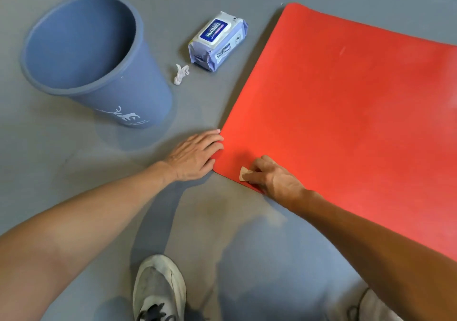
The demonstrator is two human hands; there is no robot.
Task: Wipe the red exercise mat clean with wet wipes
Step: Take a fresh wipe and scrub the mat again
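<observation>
We are wiping the near corner of the red mat (346,113), laid out on the floor.

Our right hand (274,177) pinches a wipe (244,173) against that corner; our left hand (193,156) lies flat, fingers straight, pinning the edge. One crumpled wipe (180,73) lies between the pack (217,41) and the bin (94,58). Pale smears farther along suggest most of the mat is left.

Smooth matte grey floor (74,172) fills the view; no walls, windows or furniture in frame. Round blue plastic waste bin (99,73) with a white deer print stands far left. Soft dark shadows fall on the near floor, centre. Light even, diffuse; faint pale scuffs near centre.
</observation>
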